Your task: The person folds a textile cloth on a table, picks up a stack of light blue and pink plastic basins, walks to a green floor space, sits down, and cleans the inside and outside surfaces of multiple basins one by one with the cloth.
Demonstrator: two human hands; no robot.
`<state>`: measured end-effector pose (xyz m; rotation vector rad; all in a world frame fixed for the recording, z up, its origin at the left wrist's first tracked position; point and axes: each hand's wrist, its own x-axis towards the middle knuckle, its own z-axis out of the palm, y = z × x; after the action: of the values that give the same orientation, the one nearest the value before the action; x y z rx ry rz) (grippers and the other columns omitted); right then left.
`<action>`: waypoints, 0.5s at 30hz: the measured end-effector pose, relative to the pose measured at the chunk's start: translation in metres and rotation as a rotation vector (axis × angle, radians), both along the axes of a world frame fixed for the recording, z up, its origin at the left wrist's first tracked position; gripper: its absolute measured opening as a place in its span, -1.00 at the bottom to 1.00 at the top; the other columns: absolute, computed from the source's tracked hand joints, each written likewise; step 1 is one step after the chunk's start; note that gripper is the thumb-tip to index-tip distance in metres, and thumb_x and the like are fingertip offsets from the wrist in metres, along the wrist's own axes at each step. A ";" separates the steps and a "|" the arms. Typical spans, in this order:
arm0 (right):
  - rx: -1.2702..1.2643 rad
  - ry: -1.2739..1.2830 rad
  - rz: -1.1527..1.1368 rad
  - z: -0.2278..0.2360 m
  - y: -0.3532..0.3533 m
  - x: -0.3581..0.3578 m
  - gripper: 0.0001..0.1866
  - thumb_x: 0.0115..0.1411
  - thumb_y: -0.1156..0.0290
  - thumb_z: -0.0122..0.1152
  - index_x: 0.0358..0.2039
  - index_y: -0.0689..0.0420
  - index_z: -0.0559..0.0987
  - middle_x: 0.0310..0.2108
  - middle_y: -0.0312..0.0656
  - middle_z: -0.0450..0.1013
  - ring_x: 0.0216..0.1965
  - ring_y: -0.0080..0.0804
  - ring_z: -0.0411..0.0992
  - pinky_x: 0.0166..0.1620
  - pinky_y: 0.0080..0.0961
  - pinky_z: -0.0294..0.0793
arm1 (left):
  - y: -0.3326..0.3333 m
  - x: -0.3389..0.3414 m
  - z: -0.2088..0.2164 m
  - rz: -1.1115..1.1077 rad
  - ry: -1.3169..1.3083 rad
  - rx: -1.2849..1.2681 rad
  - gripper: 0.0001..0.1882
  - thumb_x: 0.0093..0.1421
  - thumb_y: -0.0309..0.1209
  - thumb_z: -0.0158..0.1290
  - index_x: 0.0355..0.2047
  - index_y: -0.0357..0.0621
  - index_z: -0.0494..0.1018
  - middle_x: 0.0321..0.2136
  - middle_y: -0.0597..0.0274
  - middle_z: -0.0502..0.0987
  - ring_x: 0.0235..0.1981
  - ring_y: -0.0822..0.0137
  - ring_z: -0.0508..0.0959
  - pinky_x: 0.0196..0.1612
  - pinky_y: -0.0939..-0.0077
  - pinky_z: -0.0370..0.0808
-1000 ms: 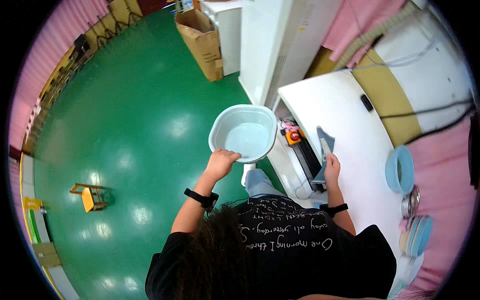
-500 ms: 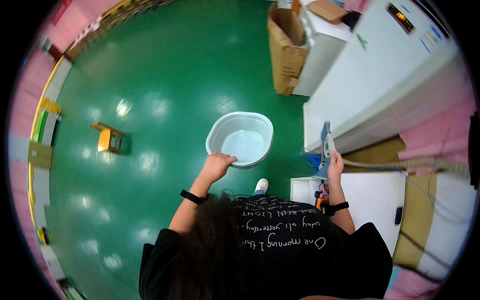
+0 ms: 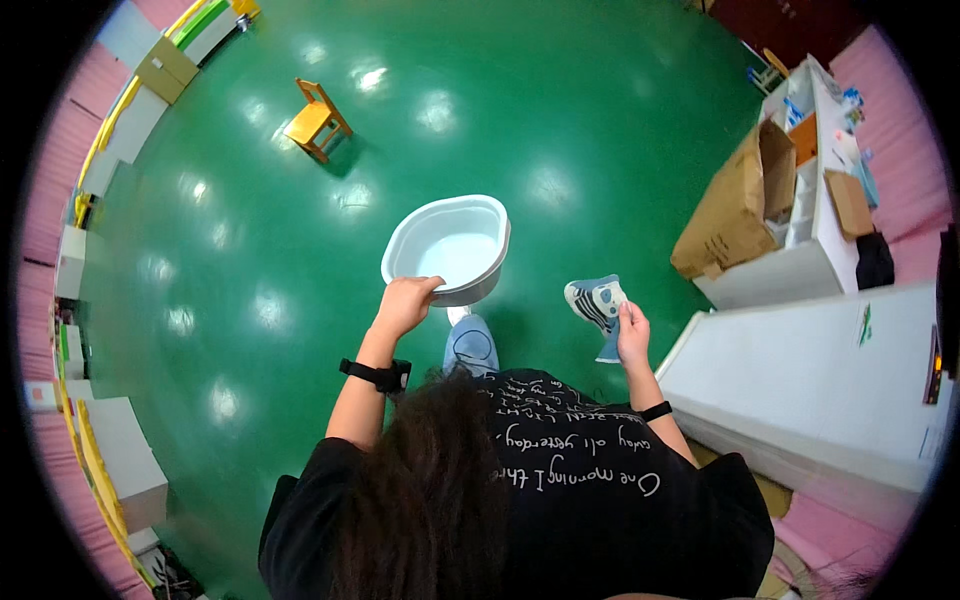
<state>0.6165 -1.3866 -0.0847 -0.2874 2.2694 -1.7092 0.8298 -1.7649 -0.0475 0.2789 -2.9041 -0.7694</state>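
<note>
Person standing on a shiny green floor (image 3: 250, 250), basin in one hand and cloth in the other.

The left hand (image 3: 405, 303) has its fingers curled over the rim of a pale blue basin (image 3: 447, 250), held out in front; the right hand (image 3: 632, 332) is closed on a blue patterned cloth (image 3: 598, 302) just right of it. A small yellow chair (image 3: 316, 120) stands well behind, a cardboard box (image 3: 735, 205) leans on a white cabinet (image 3: 800, 260), and pink walls (image 3: 60, 160) ring the room.

Left hand (image 3: 403, 303) gripped the basin (image 3: 447, 248) by its near rim; right hand (image 3: 632, 335) held a patterned cloth (image 3: 597, 303). Green floor (image 3: 250, 250) below, yellow chair (image 3: 316, 120) far off, cardboard box (image 3: 735, 205) right.
</note>
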 end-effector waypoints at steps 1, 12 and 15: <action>-0.011 -0.014 0.013 -0.001 -0.001 0.002 -0.68 0.32 0.26 -0.03 -0.22 0.27 0.54 -0.37 -0.32 0.50 -0.34 -0.65 0.36 -0.23 -0.64 0.36 | -0.002 0.005 -0.004 0.040 -0.006 0.031 -0.82 0.01 -0.47 0.06 -0.32 -0.03 0.47 -0.50 0.14 0.55 -0.44 0.03 0.54 -0.39 0.15 0.44; -0.104 -0.096 -0.117 0.003 0.039 -0.044 -0.68 0.32 0.26 -0.01 -0.19 0.27 0.54 -0.36 -0.34 0.48 -0.35 -0.67 0.35 -0.24 -0.67 0.35 | 0.025 -0.046 0.001 -0.004 -0.136 0.038 -0.80 0.06 -0.41 0.07 -0.26 -0.01 0.48 -0.45 0.06 0.56 -0.38 0.00 0.55 -0.33 0.13 0.45; -0.121 -0.084 -0.073 0.043 0.091 -0.112 -0.68 0.32 0.25 0.00 -0.18 0.27 0.54 -0.34 -0.34 0.48 -0.33 -0.67 0.35 -0.23 -0.68 0.34 | 0.086 -0.110 0.032 -0.028 -0.160 0.039 -0.80 0.06 -0.38 0.09 -0.26 -0.02 0.48 -0.45 0.05 0.56 -0.38 -0.01 0.54 -0.33 0.14 0.45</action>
<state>0.5050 -1.2953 -0.0413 -0.1570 2.1456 -1.8625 0.7197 -1.6791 -0.0157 0.3187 -3.0501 -0.8466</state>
